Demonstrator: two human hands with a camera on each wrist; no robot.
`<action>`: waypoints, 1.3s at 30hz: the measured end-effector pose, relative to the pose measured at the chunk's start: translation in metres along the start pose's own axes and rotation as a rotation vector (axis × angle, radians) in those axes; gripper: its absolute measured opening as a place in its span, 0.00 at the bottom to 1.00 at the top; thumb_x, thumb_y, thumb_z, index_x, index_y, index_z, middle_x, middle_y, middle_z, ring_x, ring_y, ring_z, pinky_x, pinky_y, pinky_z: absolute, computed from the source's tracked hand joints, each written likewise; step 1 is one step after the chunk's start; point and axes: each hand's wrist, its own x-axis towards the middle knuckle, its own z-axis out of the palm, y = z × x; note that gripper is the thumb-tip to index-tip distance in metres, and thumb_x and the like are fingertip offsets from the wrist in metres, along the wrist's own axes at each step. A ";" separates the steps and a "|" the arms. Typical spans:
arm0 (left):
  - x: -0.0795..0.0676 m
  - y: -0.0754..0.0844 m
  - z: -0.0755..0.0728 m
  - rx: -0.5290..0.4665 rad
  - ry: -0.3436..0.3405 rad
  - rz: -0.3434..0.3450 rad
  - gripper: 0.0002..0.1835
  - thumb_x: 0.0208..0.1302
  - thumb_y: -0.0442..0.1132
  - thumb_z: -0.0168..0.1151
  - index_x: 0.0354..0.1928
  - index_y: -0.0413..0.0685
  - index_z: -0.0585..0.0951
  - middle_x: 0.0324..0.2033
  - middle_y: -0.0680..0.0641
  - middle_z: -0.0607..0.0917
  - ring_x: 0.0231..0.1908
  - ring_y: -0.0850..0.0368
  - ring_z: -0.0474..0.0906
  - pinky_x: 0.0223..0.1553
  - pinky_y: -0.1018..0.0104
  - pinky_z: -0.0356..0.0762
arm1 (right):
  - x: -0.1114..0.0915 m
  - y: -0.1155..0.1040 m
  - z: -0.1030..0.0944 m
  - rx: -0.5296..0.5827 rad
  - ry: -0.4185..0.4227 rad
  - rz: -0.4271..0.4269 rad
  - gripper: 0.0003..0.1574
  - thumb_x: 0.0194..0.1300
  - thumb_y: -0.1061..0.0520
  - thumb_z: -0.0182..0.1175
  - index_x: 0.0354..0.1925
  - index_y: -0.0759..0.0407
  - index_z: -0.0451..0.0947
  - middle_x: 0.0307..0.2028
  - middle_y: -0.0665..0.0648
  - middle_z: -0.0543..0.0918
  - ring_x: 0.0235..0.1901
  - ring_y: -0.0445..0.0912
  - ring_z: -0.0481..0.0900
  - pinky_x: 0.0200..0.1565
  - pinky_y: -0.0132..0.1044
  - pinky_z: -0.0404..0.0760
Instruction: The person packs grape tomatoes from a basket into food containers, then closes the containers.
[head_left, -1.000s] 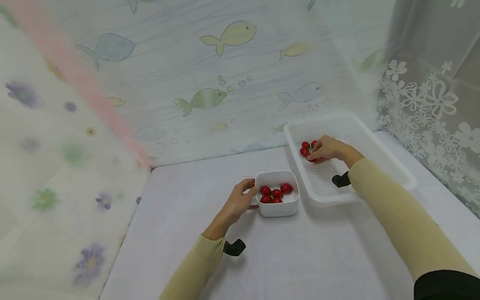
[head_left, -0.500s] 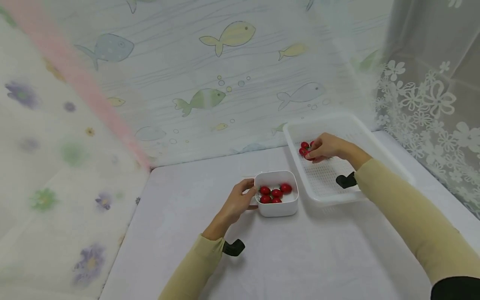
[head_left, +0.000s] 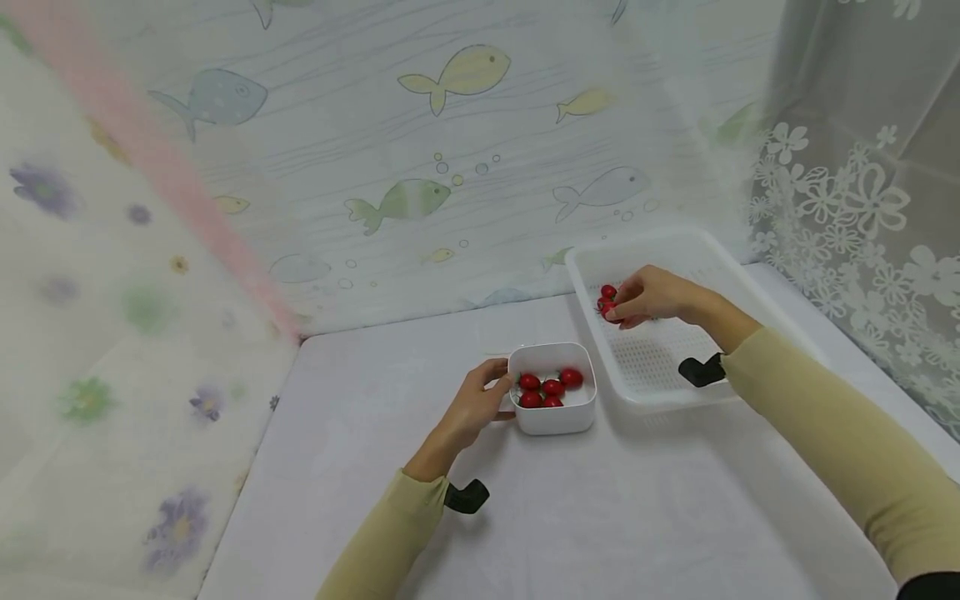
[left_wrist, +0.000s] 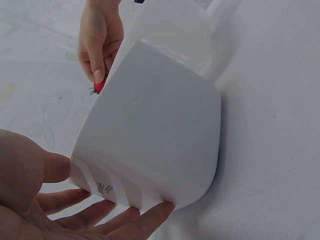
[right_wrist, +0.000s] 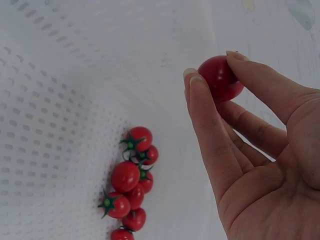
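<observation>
My right hand [head_left: 656, 293] pinches a red cherry tomato [right_wrist: 220, 80] between thumb and fingertips, over the left part of a white perforated basket [head_left: 626, 387]. In the right wrist view, several more cherry tomatoes [right_wrist: 126, 176], some with green stems, lie on the basket's floor below the hand. My left hand [head_left: 474, 402] touches the left side of a small white box [head_left: 558, 421]. Its fingertips rest on the wall and its thumb lies at the rim, as the left wrist view shows. Inside the box are several cherry tomatoes [head_left: 553, 387].
The basket stands at the back right of a white-covered table [head_left: 360, 433], just beyond the box. Behind the table hangs a fish-print curtain [head_left: 480, 250]. A flowered curtain [head_left: 135, 400] borders the left side and a lace curtain [head_left: 847, 192] the right.
My right hand has risen slightly and shifted a little left within the basket with the cherry tomato; its forearm has swung right. The left hand and the box stay in place.
</observation>
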 end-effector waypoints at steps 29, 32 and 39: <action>0.000 -0.001 0.001 0.000 0.002 -0.004 0.20 0.72 0.41 0.48 0.64 0.49 0.68 0.63 0.44 0.67 0.61 0.43 0.66 0.42 0.50 0.82 | -0.033 -0.029 0.035 0.000 -0.035 -0.138 0.18 0.57 0.50 0.67 0.41 0.62 0.80 0.36 0.60 0.84 0.34 0.49 0.84 0.45 0.43 0.82; 0.000 -0.001 0.001 -0.002 0.001 -0.004 0.20 0.72 0.41 0.48 0.64 0.48 0.67 0.63 0.44 0.67 0.61 0.43 0.66 0.43 0.49 0.81 | -0.034 -0.030 0.042 0.002 -0.047 -0.158 0.18 0.57 0.51 0.67 0.41 0.62 0.80 0.34 0.59 0.85 0.34 0.49 0.84 0.44 0.43 0.82; -0.001 0.000 0.001 -0.002 0.000 -0.005 0.21 0.72 0.41 0.48 0.64 0.48 0.67 0.63 0.44 0.67 0.61 0.43 0.66 0.43 0.48 0.81 | -0.034 -0.033 0.059 -0.020 -0.038 -0.181 0.17 0.57 0.49 0.68 0.41 0.59 0.81 0.33 0.54 0.85 0.35 0.52 0.84 0.42 0.42 0.83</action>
